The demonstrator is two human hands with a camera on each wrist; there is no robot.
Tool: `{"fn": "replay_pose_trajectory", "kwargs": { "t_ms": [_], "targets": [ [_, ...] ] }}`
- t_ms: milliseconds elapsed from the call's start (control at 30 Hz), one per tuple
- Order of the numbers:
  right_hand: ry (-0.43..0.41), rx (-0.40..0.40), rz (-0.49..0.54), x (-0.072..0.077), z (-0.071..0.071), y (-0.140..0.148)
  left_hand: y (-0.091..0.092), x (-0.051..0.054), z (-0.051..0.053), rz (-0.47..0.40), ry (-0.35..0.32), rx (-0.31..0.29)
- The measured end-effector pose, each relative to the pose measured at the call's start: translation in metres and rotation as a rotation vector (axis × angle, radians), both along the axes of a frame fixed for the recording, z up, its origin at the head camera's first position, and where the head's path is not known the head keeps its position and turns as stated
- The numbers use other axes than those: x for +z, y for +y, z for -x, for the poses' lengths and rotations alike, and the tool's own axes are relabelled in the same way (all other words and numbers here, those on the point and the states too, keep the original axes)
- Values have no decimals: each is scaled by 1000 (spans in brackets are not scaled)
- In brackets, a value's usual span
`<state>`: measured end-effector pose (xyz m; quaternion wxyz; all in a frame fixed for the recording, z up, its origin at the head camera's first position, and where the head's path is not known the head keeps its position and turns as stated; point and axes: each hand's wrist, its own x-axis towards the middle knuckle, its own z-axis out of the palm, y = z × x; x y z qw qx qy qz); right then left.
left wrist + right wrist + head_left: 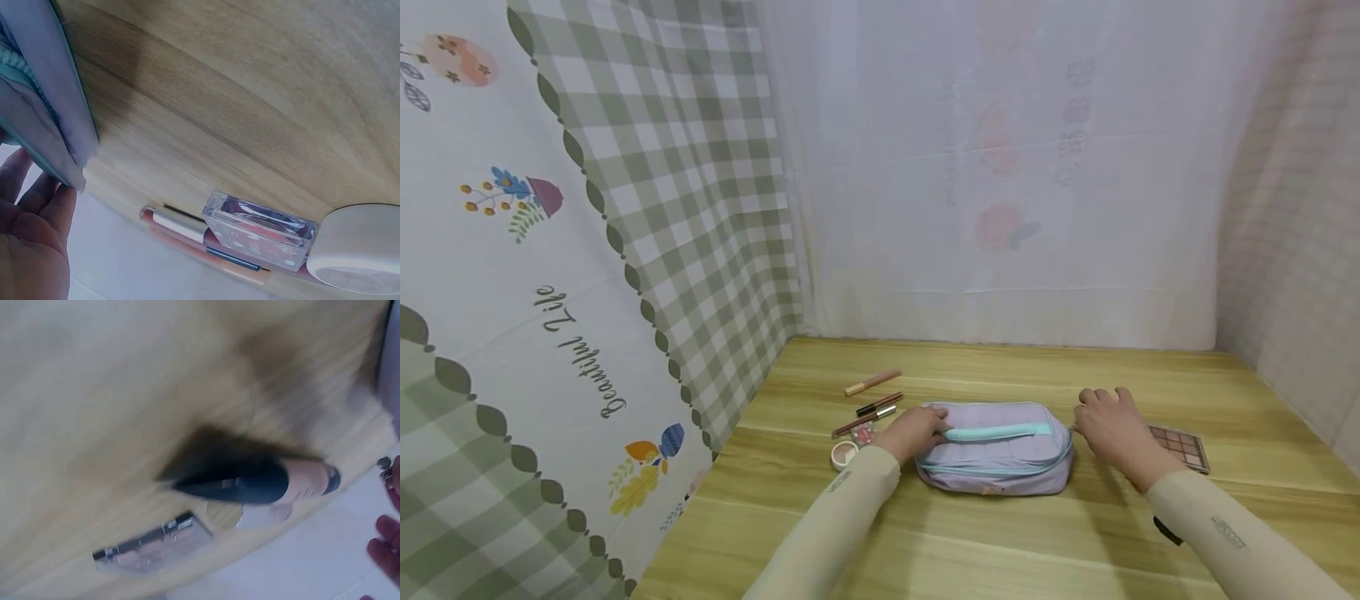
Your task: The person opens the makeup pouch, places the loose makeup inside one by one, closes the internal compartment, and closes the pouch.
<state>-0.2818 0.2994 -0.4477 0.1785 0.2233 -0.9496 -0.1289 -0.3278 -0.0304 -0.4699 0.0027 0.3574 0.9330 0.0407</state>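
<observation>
The lilac bag (992,454) with a teal strap (996,432) lies on the wooden table. At its left end, my left hand (916,432) grips the bag with curled fingers; the left wrist view shows its fingertips on the edge of the bag (56,81), beside teal zipper teeth (22,62). My right hand (1114,427) is at the bag's right end, thumb and forefinger close to the corner. At the right edge of the right wrist view, the fingers of that hand (389,537) pinch a small dark metallic piece (385,466).
Left of the bag lie several pencils and tubes (872,382), a round compact (844,454) and a small clear case (863,433). An eyeshadow palette (1182,448) lies beyond my right wrist. A blurred black-and-pink item (262,482) shows near that palette (156,549).
</observation>
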Motion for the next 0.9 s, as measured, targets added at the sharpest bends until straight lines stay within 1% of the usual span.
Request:
{"fn": "replay_pose_trajectory", "kwargs": {
  "t_ms": [100,233,333,467,633,733,833,900],
  "targets": [
    [48,68,-76,-1,17,4,-1,0,1,11,24,-16],
    [111,156,-187,-4,41,2,-4,1,0,9,16,-28],
    [121,193,-222,-7,54,-1,-8,-1,1,-2,2,-49],
    [147,235,-229,-7,64,-4,-12,-4,3,-1,-12,-96],
    [198,319,-267,-4,72,-2,-14,-6,4,-13,-52,-142],
    [235,376,-318,-1,79,-2,-14,-6,3,-23,-68,-164],
    [270,436,-399,5,87,-3,-15,-8,4,-31,-51,-189],
    [283,484,-472,10,92,-4,-15,-10,6,-33,-35,-213]
  ]
}}
